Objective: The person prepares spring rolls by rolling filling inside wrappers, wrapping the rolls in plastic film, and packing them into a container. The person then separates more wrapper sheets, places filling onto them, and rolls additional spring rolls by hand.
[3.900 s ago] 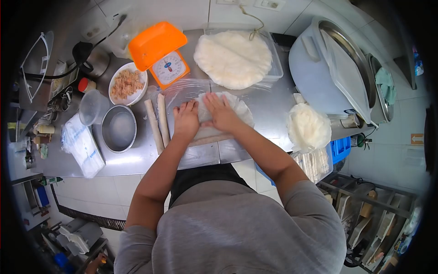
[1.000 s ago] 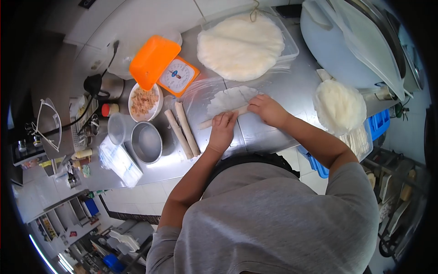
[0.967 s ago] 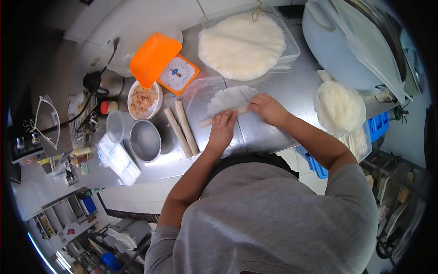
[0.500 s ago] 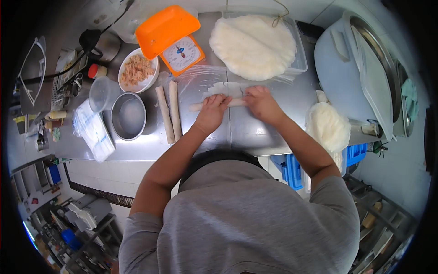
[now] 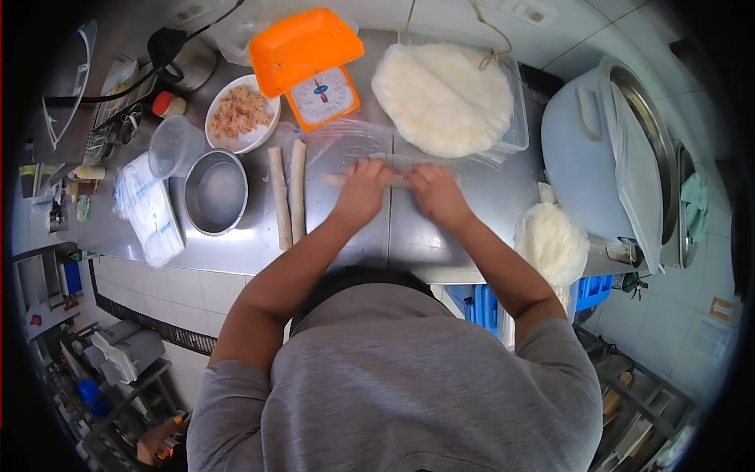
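On the steel table, a pale thin roll (image 5: 399, 182) lies crosswise under both my hands, its left end poking out past my fingers. My left hand (image 5: 364, 189) curls its fingers over the roll's left part. Just to the right, my right hand (image 5: 434, 193) grips the other part, fingers bent and thumb near the middle. A strip of thin whitish wrapper (image 5: 403, 160) shows flat beyond my fingertips. Left of my hands lie two long pale rolls, an outer roll (image 5: 280, 200) and an inner roll (image 5: 297, 193), side by side. My hands hide much of the worked roll.
At the back stand a white bowl (image 5: 271, 135) of pinkish shredded filling and an orange scale (image 5: 322, 101). A round stack of white wrappers (image 5: 444, 98) sits behind. Leftward are a metal pot (image 5: 216, 193) and plastic bags (image 5: 157, 216); rightward, a bagged white bundle (image 5: 552, 244) and large tub (image 5: 574, 149).
The wrapper strip beyond my fingers has become shorter as the roll turned. My right hand has shifted slightly toward me and to the left. The camera view has tilted a little.
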A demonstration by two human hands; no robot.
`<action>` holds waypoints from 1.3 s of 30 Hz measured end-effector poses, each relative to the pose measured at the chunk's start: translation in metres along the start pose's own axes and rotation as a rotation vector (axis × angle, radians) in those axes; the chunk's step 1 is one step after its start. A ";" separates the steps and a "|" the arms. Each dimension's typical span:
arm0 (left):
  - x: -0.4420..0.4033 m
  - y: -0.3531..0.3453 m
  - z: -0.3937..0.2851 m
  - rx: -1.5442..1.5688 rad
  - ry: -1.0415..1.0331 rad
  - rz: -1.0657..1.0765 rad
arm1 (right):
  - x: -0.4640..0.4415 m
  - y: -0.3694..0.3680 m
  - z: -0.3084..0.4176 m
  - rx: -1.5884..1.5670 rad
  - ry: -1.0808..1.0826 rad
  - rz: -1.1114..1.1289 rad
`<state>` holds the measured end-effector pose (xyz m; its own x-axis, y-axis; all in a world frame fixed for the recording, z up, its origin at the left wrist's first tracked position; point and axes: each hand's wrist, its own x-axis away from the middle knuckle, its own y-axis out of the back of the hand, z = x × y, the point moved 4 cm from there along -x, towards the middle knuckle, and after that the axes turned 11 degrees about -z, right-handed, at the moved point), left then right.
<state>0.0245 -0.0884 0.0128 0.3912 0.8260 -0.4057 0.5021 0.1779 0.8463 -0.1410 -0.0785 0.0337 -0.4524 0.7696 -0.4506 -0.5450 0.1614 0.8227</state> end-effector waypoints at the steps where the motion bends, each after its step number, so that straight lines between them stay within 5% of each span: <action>1: 0.006 -0.005 -0.006 0.030 -0.043 -0.028 | 0.002 -0.005 0.001 -0.035 0.036 -0.017; 6: 0.011 -0.011 0.003 0.053 -0.119 -0.049 | 0.003 -0.014 -0.014 -0.109 -0.067 -0.039; 12: -0.009 -0.015 0.020 0.046 0.016 0.164 | -0.010 -0.014 -0.009 0.069 -0.184 -0.019; 15: -0.004 -0.006 0.010 -0.035 -0.066 -0.133 | -0.001 -0.014 -0.003 0.107 -0.115 -0.086; 18: 0.008 -0.009 0.011 -0.011 -0.116 -0.141 | 0.005 -0.018 -0.002 0.132 -0.028 -0.122; 24: -0.017 -0.017 0.033 0.151 -0.015 -0.001 | -0.006 -0.025 -0.017 0.099 -0.070 -0.078; 27: -0.026 -0.011 0.025 -0.010 0.013 0.086 | -0.012 -0.027 -0.012 0.086 -0.113 -0.127; 30: 0.000 -0.014 0.001 -0.138 -0.114 -0.001 | -0.001 -0.026 0.005 0.104 -0.077 -0.121; 34: 0.006 -0.022 -0.002 0.040 -0.014 0.045 | 0.000 -0.037 0.007 0.240 -0.053 -0.078; 39: -0.030 -0.028 0.027 0.037 -0.015 0.159 | -0.025 -0.049 -0.010 0.135 -0.252 -0.037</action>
<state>0.0196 -0.1321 -0.0080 0.4795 0.8339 -0.2732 0.4610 0.0255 0.8870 -0.1097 -0.1121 0.0013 -0.2348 0.8884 -0.3946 -0.4512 0.2599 0.8537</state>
